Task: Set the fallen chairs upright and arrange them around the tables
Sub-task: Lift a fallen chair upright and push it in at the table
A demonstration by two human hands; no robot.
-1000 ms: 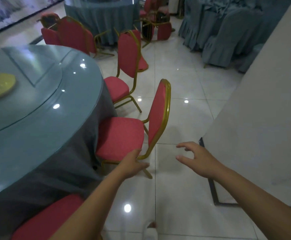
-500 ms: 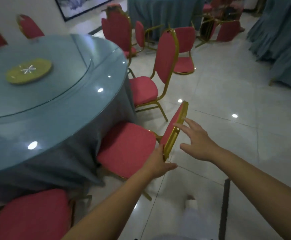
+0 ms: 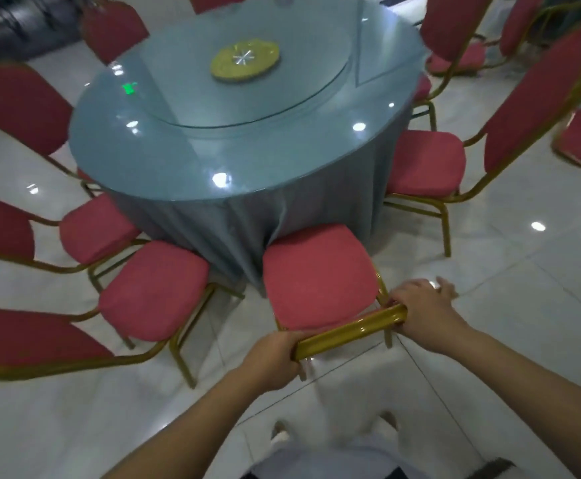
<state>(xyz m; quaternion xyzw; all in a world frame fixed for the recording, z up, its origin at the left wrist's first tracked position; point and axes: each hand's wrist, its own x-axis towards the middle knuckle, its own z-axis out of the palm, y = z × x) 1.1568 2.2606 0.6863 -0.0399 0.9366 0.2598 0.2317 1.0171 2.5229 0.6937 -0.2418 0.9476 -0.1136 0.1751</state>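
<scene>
Gripped chair point(image 3: 316, 281) by top rail point(image 3: 348, 331), left hand point(image 3: 272, 361) curled round its left end, right hand point(image 3: 424, 312) round its right; stood upright at table's point(image 3: 213, 160) near edge, seat lying ahead of the grip toward the table, rail running left–right, both hands equally close.

Grips the gold back rail point(image 3: 348, 331) of a red chair point(image 3: 316, 278) at both ends, left hand point(image 3: 275, 361) nearer, right hand point(image 3: 424, 312) farther. Faces a round glass-topped table point(image 3: 247, 160) draped in blue cloth point(image 3: 316, 209), seat front against that cloth. Takes in a yellow disc point(image 3: 245, 58) at the centre and more upright red chairs point(image 3: 154, 288) around.
</scene>
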